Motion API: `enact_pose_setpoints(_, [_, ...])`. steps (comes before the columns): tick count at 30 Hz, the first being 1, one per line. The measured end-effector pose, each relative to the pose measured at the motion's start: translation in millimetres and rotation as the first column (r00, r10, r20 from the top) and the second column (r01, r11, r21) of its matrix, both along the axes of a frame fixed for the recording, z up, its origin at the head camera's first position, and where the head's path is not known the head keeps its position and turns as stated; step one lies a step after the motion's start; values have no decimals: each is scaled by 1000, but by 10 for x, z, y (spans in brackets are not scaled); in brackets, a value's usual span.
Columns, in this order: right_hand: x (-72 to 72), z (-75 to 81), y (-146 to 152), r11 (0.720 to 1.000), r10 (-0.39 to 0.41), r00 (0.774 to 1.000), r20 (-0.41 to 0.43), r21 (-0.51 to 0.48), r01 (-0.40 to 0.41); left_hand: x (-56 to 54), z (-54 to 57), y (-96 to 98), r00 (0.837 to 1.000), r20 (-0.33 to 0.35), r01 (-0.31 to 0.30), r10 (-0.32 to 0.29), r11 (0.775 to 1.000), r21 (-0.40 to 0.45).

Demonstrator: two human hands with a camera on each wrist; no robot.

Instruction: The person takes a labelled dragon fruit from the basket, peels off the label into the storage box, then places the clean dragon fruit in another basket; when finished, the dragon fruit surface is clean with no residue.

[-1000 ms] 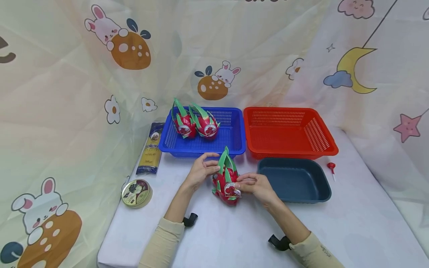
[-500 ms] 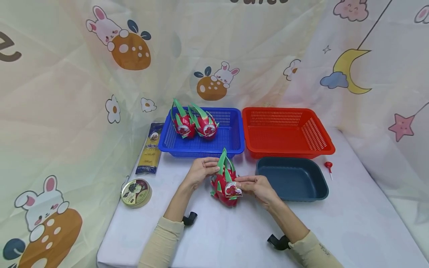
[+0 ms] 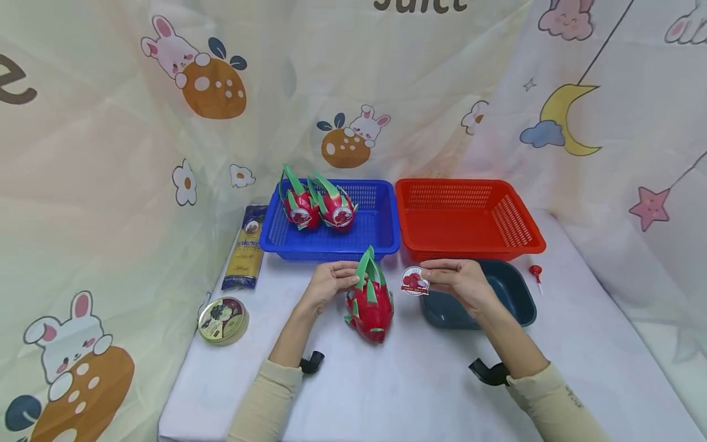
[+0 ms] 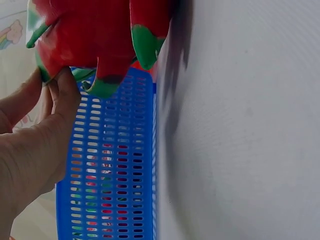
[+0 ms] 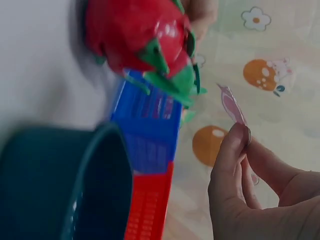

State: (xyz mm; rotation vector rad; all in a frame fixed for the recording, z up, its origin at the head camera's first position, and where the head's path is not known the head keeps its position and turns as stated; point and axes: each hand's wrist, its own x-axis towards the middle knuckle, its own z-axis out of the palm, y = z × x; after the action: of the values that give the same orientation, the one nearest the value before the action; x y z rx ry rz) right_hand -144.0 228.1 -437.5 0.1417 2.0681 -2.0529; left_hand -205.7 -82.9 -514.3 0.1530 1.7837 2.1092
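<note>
A red dragon fruit with green leaf tips rests on the white table in front of the blue basket. My left hand pinches its green top leaves between thumb and fingers; the left wrist view shows the same hand at a leaf. To the right, my right hand pinches the edge of a round sticker with a dragon fruit picture, held in the air apart from the fruit. In the right wrist view the sticker appears edge-on between thumb and fingertips.
Two labelled dragon fruits lie in the blue basket. A red basket stands beside it, with a dark teal tray in front. A lollipop lies at right; a yellow-and-blue packet and round tin are at left.
The sticker has come off the front of the dragon fruit. My right hand has moved right and up with it, over the teal tray's edge. My left hand stays at the leaves.
</note>
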Motion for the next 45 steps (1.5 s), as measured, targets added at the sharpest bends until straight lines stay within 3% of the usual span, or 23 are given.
enact_pose_setpoints(13, [-343, 118, 502, 979, 140, 981, 135, 128, -158, -1, -34, 3, 1000, -15, 9, -9, 999, 31])
enact_pose_setpoints(22, [-520, -98, 693, 948, 188, 957, 221, 215, -236, -37, -29, 44, 999, -45, 23, -23, 1000, 7])
enact_pose_setpoints(27, [-590, -230, 747, 946, 181, 953, 244, 220, -237, -32, -37, 48, 998, -59, 31, -31, 999, 8])
enact_pose_setpoints(36, [-601, -379, 795, 945, 129, 956, 263, 260, -199, -31, -51, 46, 996, -63, 59, -60, 998, -14])
enact_pose_setpoints(45, [-550, -460, 741, 955, 148, 945, 293, 208, -214, -14, -45, -1, 997, -55, 58, -60, 998, -26])
